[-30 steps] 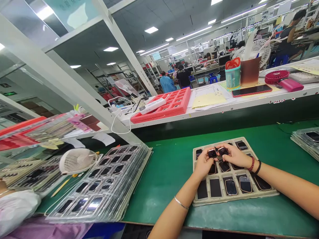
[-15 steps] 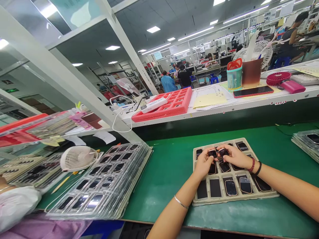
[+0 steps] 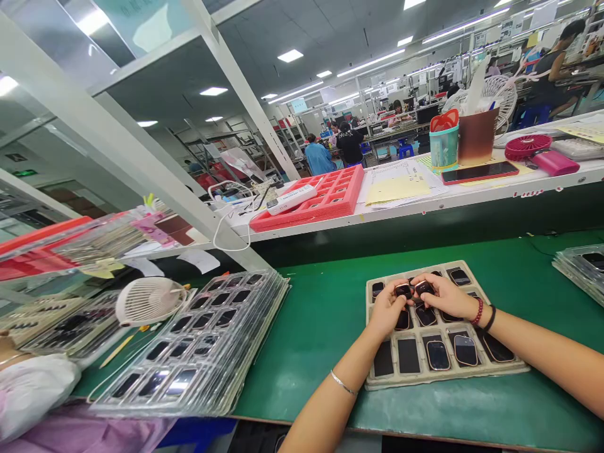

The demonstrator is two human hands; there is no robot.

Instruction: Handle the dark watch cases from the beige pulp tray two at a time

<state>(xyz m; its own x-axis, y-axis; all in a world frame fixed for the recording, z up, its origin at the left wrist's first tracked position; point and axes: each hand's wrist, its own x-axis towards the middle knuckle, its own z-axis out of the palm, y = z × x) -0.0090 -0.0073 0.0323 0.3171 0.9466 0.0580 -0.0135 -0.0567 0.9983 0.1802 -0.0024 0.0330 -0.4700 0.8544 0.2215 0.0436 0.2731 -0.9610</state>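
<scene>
- Grey pulp tray (image 3: 372, 377) is seen nearest on the green mat (image 3: 321, 314), with dark watch bodies lying in its front pockets.
- One watch body (image 3: 402, 290) is pinched by the curled left hand (image 3: 387, 309), thumb and fingertips closed on it just above the tray's middle rows.
- A second watch body (image 3: 423, 287) is gripped likewise by the right hand (image 3: 446, 296); the two pieces are held side by side, almost touching.
- Against the pictures a second and half a second ago, hardly anything has shifted: both hands remain over the same pockets, both pieces still lifted, so the handling is judged mid-step, neither piece set down.
- Left of the tray, a stack of clear blister trays (image 3: 198, 340) lies well apart, with a white fan (image 3: 148, 301) beside it.
- Farther back, a red tray (image 3: 325, 195) rests on the shelf.
</scene>
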